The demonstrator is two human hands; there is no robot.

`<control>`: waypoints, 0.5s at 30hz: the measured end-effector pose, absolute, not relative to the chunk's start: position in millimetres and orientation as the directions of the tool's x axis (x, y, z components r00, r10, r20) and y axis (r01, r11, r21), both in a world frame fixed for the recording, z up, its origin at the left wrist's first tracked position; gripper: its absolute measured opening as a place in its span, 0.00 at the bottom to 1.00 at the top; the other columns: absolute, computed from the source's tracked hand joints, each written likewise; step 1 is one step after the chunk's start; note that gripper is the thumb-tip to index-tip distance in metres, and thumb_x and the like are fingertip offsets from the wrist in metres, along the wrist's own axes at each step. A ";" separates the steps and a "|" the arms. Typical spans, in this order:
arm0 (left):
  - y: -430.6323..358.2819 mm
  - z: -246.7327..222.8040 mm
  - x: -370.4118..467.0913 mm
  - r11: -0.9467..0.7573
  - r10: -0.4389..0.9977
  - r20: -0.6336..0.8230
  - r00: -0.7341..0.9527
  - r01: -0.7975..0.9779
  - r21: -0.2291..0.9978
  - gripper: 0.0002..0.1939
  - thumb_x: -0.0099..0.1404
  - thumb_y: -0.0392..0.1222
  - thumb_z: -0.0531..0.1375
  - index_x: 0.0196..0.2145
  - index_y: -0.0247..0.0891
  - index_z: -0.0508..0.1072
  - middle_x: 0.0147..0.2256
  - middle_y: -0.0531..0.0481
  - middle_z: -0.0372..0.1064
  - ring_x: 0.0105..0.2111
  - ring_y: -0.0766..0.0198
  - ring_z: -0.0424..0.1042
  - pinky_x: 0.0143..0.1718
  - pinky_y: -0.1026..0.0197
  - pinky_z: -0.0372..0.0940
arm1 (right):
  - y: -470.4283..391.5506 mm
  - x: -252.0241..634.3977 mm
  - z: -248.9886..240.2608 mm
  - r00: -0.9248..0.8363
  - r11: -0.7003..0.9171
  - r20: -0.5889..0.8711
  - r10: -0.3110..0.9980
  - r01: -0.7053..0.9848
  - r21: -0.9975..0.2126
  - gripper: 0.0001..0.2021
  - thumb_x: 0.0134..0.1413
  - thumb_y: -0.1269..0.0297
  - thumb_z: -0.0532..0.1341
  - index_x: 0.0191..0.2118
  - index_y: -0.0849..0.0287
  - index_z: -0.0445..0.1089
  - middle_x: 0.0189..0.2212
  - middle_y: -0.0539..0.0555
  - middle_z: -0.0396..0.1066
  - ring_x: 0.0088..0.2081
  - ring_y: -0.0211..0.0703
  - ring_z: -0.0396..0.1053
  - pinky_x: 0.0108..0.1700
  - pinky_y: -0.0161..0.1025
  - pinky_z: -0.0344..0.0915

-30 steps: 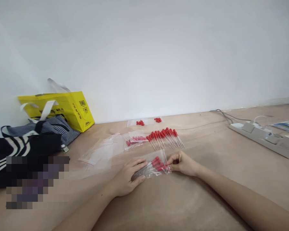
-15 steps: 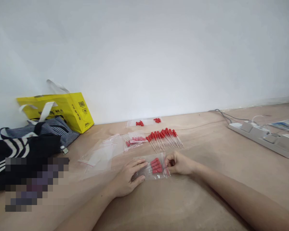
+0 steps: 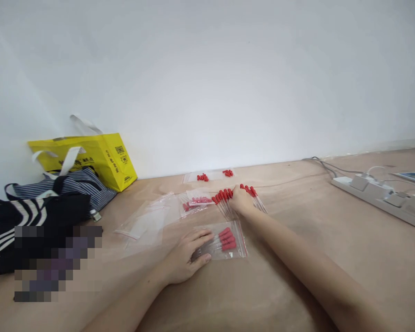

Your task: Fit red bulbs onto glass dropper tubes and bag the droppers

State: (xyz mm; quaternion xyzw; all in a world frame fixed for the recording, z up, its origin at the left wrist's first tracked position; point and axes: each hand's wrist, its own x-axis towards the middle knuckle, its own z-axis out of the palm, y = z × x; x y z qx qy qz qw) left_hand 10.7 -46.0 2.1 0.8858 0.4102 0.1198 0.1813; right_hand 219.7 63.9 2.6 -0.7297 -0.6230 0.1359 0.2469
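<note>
A clear zip bag with a red seal line lies flat on the table. Inside it are several droppers with red rubber bulbs and thin clear stems. My left hand rests over the bag's left end, fingers spread and pressing it down. Farther back, my right hand reaches into a row of loose droppers and covers its middle. Its fingertips are hidden, so any grip on a dropper does not show. Left of the row lies another filled bag.
Flat clear bags lie to the left. By the wall is a bag with small red bulbs. A yellow shopping bag, a striped bag and a black bag stand left. A white power strip lies right.
My right hand has left the zip bag's sealed edge and moved back to the loose droppers. The left hand stays on the bag. The view has shifted slightly.
</note>
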 end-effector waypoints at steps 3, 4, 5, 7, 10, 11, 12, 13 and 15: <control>-45.5 1.2 10.2 -0.608 0.763 0.067 0.643 0.676 0.416 0.22 0.61 0.46 0.52 0.53 0.45 0.60 0.56 0.48 0.55 0.55 0.55 0.54 0.55 0.49 0.51 | 66.7 217.5 2.0 0.197 -0.123 0.087 0.977 0.843 -0.523 0.19 0.41 0.75 0.56 0.44 0.67 0.60 0.38 0.67 0.68 0.41 0.54 0.68 0.36 0.41 0.62; -45.3 0.7 10.0 -0.610 0.761 0.070 0.645 0.674 0.417 0.22 0.61 0.46 0.52 0.53 0.45 0.60 0.56 0.48 0.54 0.55 0.56 0.54 0.55 0.49 0.51 | 67.4 217.5 2.2 0.198 -0.127 0.082 0.977 0.842 -0.524 0.19 0.41 0.75 0.56 0.44 0.67 0.60 0.38 0.67 0.68 0.41 0.54 0.68 0.36 0.41 0.62; -45.2 0.3 9.8 -0.610 0.761 0.072 0.645 0.672 0.419 0.22 0.61 0.46 0.52 0.53 0.45 0.60 0.56 0.48 0.54 0.55 0.56 0.54 0.55 0.49 0.51 | 67.8 217.9 2.7 0.199 -0.128 0.079 0.977 0.840 -0.527 0.19 0.41 0.76 0.56 0.43 0.68 0.60 0.38 0.67 0.68 0.41 0.54 0.68 0.36 0.41 0.61; -45.2 -0.1 9.8 -0.607 0.762 0.071 0.644 0.672 0.424 0.22 0.61 0.46 0.52 0.53 0.44 0.60 0.56 0.48 0.54 0.55 0.56 0.53 0.55 0.48 0.51 | 67.5 220.2 4.6 0.191 -0.117 0.084 0.978 0.834 -0.540 0.18 0.41 0.76 0.56 0.43 0.68 0.60 0.38 0.67 0.68 0.40 0.53 0.67 0.36 0.40 0.61; -45.9 0.7 10.5 -0.600 0.767 0.058 0.639 0.682 0.419 0.22 0.61 0.45 0.52 0.53 0.43 0.60 0.56 0.47 0.54 0.55 0.55 0.53 0.55 0.48 0.51 | 62.0 230.8 10.4 0.147 -0.058 0.108 0.983 0.815 -0.577 0.15 0.43 0.75 0.55 0.42 0.68 0.61 0.36 0.66 0.69 0.38 0.50 0.68 0.34 0.38 0.60; -46.2 1.2 10.8 -0.597 0.769 0.052 0.637 0.687 0.414 0.22 0.61 0.45 0.52 0.53 0.42 0.60 0.56 0.47 0.54 0.55 0.55 0.53 0.55 0.48 0.51 | 58.1 236.7 12.7 0.124 -0.030 0.119 0.985 0.805 -0.592 0.14 0.44 0.75 0.54 0.42 0.68 0.61 0.35 0.65 0.69 0.37 0.49 0.68 0.34 0.37 0.60; -46.5 1.7 11.2 -0.594 0.772 0.048 0.633 0.693 0.408 0.22 0.61 0.45 0.52 0.53 0.42 0.60 0.56 0.47 0.54 0.55 0.56 0.53 0.55 0.48 0.51 | 53.1 243.5 14.8 0.098 0.001 0.130 0.987 0.794 -0.608 0.14 0.46 0.74 0.54 0.42 0.67 0.61 0.34 0.63 0.69 0.36 0.47 0.68 0.33 0.36 0.60; -46.7 2.2 11.5 -0.592 0.775 0.045 0.630 0.699 0.403 0.22 0.61 0.45 0.52 0.53 0.42 0.60 0.56 0.47 0.54 0.55 0.56 0.53 0.55 0.48 0.51 | 47.0 251.0 16.4 0.068 0.035 0.141 0.988 0.782 -0.623 0.15 0.47 0.74 0.53 0.44 0.67 0.60 0.32 0.61 0.69 0.34 0.44 0.68 0.32 0.35 0.60; -47.0 2.9 11.9 -0.592 0.775 0.038 0.631 0.703 0.394 0.22 0.61 0.45 0.51 0.53 0.42 0.59 0.56 0.47 0.54 0.56 0.56 0.53 0.55 0.49 0.51 | 32.3 266.3 17.0 0.008 0.107 0.168 0.986 0.742 -0.662 0.21 0.49 0.73 0.52 0.51 0.66 0.53 0.29 0.55 0.69 0.30 0.40 0.67 0.31 0.33 0.61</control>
